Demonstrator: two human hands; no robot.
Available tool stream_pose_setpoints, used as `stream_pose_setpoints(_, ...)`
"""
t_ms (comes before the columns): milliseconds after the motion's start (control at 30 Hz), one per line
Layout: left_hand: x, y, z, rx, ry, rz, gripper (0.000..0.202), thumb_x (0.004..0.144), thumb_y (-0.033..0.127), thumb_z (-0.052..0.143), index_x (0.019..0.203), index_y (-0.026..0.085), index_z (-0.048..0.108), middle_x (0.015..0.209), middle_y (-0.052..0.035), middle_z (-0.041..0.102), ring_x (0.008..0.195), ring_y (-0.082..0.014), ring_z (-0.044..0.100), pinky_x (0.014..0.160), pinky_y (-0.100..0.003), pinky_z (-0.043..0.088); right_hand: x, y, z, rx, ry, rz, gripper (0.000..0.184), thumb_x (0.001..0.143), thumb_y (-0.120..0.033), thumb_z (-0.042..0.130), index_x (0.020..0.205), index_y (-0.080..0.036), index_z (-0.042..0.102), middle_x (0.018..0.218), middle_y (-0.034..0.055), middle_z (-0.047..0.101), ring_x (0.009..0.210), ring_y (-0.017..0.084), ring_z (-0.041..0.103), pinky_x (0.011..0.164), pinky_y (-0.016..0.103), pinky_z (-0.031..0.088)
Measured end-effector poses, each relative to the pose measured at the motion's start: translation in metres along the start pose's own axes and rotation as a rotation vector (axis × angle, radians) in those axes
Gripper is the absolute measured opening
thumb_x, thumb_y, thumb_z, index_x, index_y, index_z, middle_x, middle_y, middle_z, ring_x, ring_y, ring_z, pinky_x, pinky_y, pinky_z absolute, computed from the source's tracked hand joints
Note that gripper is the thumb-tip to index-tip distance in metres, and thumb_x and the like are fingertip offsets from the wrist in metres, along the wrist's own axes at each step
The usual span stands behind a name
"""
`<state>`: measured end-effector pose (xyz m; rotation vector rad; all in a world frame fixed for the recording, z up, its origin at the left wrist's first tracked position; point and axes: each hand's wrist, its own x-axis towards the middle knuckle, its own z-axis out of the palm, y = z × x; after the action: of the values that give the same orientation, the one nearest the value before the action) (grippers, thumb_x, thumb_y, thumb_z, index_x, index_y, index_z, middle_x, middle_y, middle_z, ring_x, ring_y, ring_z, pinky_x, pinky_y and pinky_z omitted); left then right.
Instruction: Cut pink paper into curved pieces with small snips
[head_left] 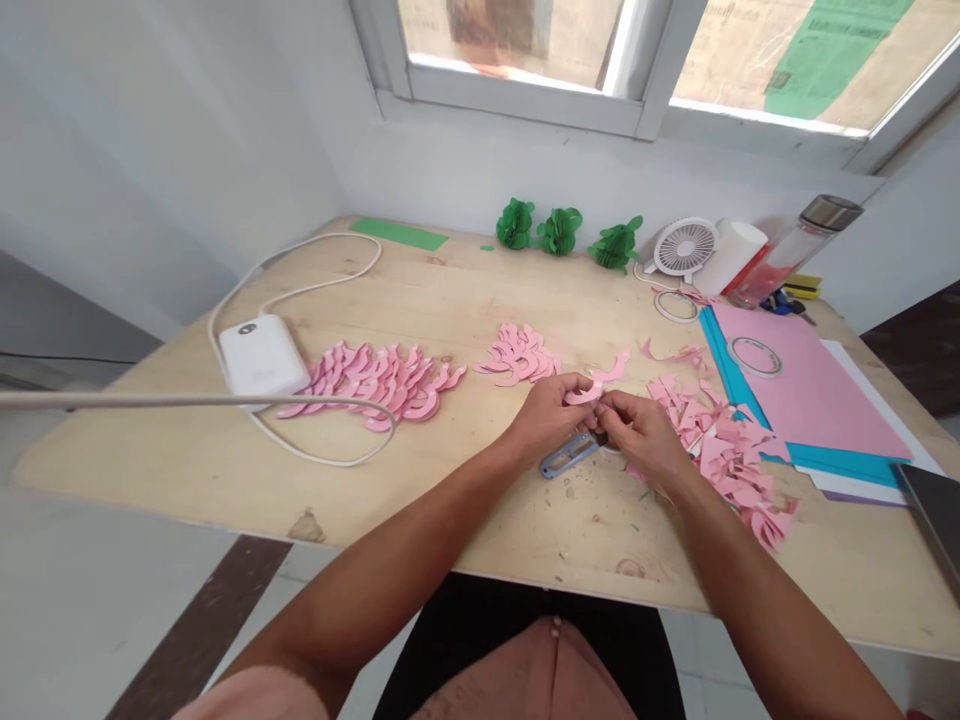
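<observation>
- A person's left hand [547,415] and right hand [641,435] were together, pinching a curved pink paper strip [596,388] above a wooden table [525,520].
- Blue-handled snips [564,456] sat just below the hands.
- Cut pink paper pieces [371,385] lay in piles on both sides.
- Green paper ornaments [559,230] stood along the far edge.

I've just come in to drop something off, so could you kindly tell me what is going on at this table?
A person at a wooden table holds a curved pink paper strip in the left hand and right hand, with blue-handled snips just below them. Curved pink paper pieces lie to the left, pink paper scraps to the right, and three green paper ornaments stand near the far edge.
</observation>
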<state>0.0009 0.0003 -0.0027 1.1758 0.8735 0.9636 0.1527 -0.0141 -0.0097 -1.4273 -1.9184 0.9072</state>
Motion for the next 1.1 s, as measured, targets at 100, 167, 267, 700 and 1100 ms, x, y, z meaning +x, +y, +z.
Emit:
stream_pose_setpoints(100, 0.0005, -0.0007, -0.0003, -0.002, -0.006, 0.003, 0.004, 0.071, 0.017, 0.055, 0.071, 0.013, 0.055, 0.053, 0.0023, 0.054, 0.046, -0.0057, 0.048, 0.05, -0.019, 0.04, 0.0002, -0.001, -0.0002, -0.002, -0.001, -0.008, 0.026, 0.084, -0.032, 0.042, 0.068, -0.017, 0.056, 0.061, -0.0005, 0.056, 0.052, 0.01, 0.046, 0.048, 0.021, 0.034)
stream_pose_setpoints(167, 0.0005, -0.0006, -0.0005, 0.0, -0.012, 0.007, 0.005, 0.07, 0.018, 0.056, 0.07, 0.013, 0.055, 0.053, 0.0023, 0.054, 0.047, -0.0058, 0.048, 0.05, -0.019, 0.04, 0.0002, -0.0017, -0.0003, -0.009, 0.005, -0.014, 0.026, 0.083, -0.031, 0.043, 0.067, -0.017, 0.056, 0.06, -0.0007, 0.055, 0.051, 0.01, 0.045, 0.048, 0.021, 0.034)
stream_pose_setpoints(267, 0.0001, 0.0, -0.0006, -0.003, -0.01, 0.008, 0.006, 0.07, 0.019, 0.057, 0.071, 0.013, 0.055, 0.054, 0.0019, 0.055, 0.047, -0.006, 0.048, 0.049, -0.019, 0.04, 0.0003, -0.0026, -0.0006, -0.02, 0.008, -0.013, 0.026, 0.083, -0.032, 0.042, 0.067, -0.017, 0.056, 0.059, -0.0006, 0.055, 0.051, 0.01, 0.046, 0.048, 0.021, 0.034)
stream_pose_setpoints(700, -0.0008, 0.0003, -0.0001, -0.008, -0.005, 0.004, 0.004, 0.071, 0.017, 0.056, 0.072, 0.013, 0.056, 0.054, 0.002, 0.056, 0.047, -0.0062, 0.049, 0.05, -0.019, 0.04, 0.0002, -0.002, -0.0008, -0.026, 0.004, -0.013, 0.026, 0.084, -0.031, 0.042, 0.068, -0.017, 0.056, 0.06, -0.0002, 0.055, 0.051, 0.01, 0.045, 0.048, 0.021, 0.034)
stream_pose_setpoints(1100, -0.0001, 0.0001, 0.0004, -0.029, -0.012, 0.01, 0.006, 0.073, 0.017, 0.056, 0.069, 0.013, 0.055, 0.054, 0.0017, 0.055, 0.047, -0.0056, 0.048, 0.051, -0.019, 0.04, 0.0012, -0.0036, -0.0021, -0.037, -0.024, -0.01, 0.024, 0.083, -0.029, 0.042, 0.068, -0.017, 0.057, 0.059, -0.0013, 0.056, 0.049, 0.009, 0.043, 0.047, 0.021, 0.031)
